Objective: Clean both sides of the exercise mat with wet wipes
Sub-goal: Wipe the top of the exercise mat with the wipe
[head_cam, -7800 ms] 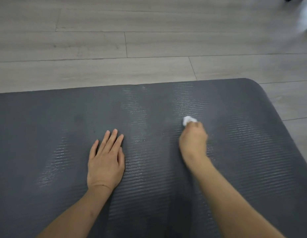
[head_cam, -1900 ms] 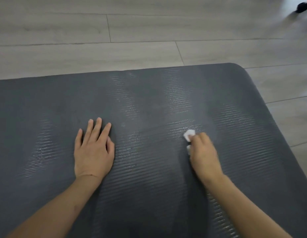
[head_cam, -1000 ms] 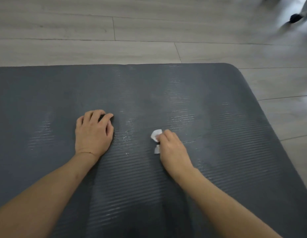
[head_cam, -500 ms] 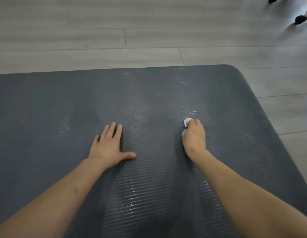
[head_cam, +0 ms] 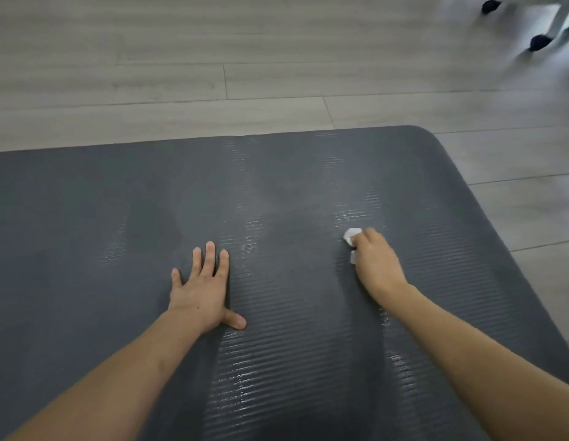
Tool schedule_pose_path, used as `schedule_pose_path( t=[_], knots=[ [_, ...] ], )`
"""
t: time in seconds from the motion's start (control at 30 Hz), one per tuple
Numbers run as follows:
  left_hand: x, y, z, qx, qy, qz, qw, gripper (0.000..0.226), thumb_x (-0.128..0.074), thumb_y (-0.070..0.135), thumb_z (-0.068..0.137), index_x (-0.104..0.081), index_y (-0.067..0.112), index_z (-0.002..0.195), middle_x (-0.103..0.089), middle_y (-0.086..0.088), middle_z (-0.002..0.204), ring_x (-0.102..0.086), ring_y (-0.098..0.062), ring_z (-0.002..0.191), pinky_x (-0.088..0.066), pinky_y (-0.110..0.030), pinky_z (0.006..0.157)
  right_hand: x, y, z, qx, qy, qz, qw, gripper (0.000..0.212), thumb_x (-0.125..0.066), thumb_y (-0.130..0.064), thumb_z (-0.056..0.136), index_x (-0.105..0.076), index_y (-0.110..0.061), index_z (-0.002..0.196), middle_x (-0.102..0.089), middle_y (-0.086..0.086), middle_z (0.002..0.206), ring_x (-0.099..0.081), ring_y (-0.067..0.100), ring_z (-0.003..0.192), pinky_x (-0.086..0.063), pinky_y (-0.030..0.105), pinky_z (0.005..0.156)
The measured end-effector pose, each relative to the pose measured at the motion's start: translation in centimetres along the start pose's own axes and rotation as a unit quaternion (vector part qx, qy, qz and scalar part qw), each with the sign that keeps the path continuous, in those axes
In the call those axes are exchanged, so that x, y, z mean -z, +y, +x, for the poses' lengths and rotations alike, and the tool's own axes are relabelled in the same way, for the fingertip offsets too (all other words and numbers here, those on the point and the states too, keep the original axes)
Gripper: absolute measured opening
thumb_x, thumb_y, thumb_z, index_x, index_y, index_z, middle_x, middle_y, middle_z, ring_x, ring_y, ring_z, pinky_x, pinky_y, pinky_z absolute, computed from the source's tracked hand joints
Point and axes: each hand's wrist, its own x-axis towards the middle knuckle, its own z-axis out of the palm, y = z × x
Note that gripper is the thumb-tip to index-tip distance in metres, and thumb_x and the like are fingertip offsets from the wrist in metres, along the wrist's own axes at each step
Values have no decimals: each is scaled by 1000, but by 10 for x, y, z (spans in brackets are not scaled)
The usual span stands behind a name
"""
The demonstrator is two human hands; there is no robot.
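Observation:
A dark grey ribbed exercise mat (head_cam: 85,218) lies flat on the floor and fills most of the view. Shiny wet streaks run across its middle and right part. My left hand (head_cam: 202,288) rests flat on the mat with fingers straight and thumb spread. My right hand (head_cam: 375,259) grips a small crumpled white wet wipe (head_cam: 352,234) and presses it on the mat right of centre. Most of the wipe is hidden under the fingers.
Light grey wood-look floor (head_cam: 213,74) surrounds the mat at the back and right. The mat's rounded far right corner (head_cam: 426,133) is in view. White furniture legs with black feet (head_cam: 539,41) stand blurred at the top right.
My right hand with the wipe has slid back and forth over the mat and now sits a little farther right. My left hand, briefly curled, lies flat again.

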Motion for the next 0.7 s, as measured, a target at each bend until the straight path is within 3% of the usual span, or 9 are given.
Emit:
schedule_pose_path(
  t=[0.07, 0.17, 0.23, 0.3, 0.4, 0.5, 0.57, 0.63, 0.7],
  knots=[
    [0, 1, 1, 4, -3, 0, 1000, 153, -84, 69, 67, 30, 21, 158, 47, -3, 159, 37, -28, 150, 1, -66, 124, 13, 36, -2, -126, 48, 13, 991, 23, -58, -5, 83, -57, -15, 103, -50, 8, 101, -52, 35, 98, -44, 38, 77],
    [1, 4, 1, 8, -2, 2, 1000, 154, -85, 68, 67, 29, 21, 158, 47, -3, 159, 37, -28, 150, 1, -67, 124, -7, -30, -4, -182, 98, 67, 976, 24, -62, -6, 84, -67, -7, 107, -63, 16, 103, -59, 34, 97, -45, 31, 83],
    [1, 3, 1, 10, -7, -1, 1000, 153, -85, 67, 67, 29, 22, 158, 47, -2, 159, 36, -27, 151, 0, -66, 124, -35, -117, -12, -87, 53, 117, 988, 28, -62, -6, 85, -67, -5, 112, -64, 16, 107, -59, 32, 99, -46, 27, 86],
    [-1, 1, 1, 9, 2, -4, 1000, 153, -84, 70, 65, 27, 23, 160, 45, 0, 160, 34, -25, 152, -1, -65, 125, -49, -183, -31, 71, -61, 120, 988, 36, -62, -6, 87, -60, -2, 122, -57, 17, 117, -54, 33, 108, -49, 40, 91],
    [-3, -3, 0, 3, 12, -5, 1000, 152, -82, 74, 65, 27, 25, 159, 45, 2, 160, 35, -22, 152, -1, -63, 126, -34, -135, -27, 157, -74, 83, 981, 31, -61, -12, 90, -59, -10, 121, -54, 9, 121, -50, 26, 112, -48, 41, 92],
    [-3, -2, 0, -3, 11, -3, 1000, 152, -81, 73, 67, 29, 24, 158, 47, 1, 159, 37, -23, 150, 1, -64, 125, -6, -22, -30, 15, 0, 26, 1000, 31, -57, -8, 85, -60, -15, 115, -54, 8, 111, -54, 30, 104, -48, 40, 83],
    [-2, 0, 0, -3, 13, 0, 1000, 152, -81, 74, 66, 30, 23, 158, 47, 0, 159, 37, -25, 150, 1, -65, 125, 2, 13, -38, -116, 57, 29, 991, 32, -58, -5, 85, -60, -13, 117, -55, 8, 107, -55, 31, 100, -43, 35, 80],
    [-1, 2, 1, 0, 6, 3, 1000, 154, -82, 73, 66, 30, 23, 158, 46, -1, 159, 37, -26, 151, 1, -66, 124, -7, -26, -37, -181, 91, 64, 977, 35, -60, -1, 84, -63, -9, 118, -60, 12, 109, -58, 32, 100, -44, 35, 83],
    [-2, 1, 2, 4, 9, 4, 1000, 154, -83, 73, 65, 30, 23, 158, 46, -1, 160, 36, -26, 151, 0, -66, 124, -28, -102, -36, -148, 73, 143, 976, 30, -60, -1, 83, -68, -9, 111, -65, 13, 107, -61, 31, 97, -48, 36, 86]
  ],
)
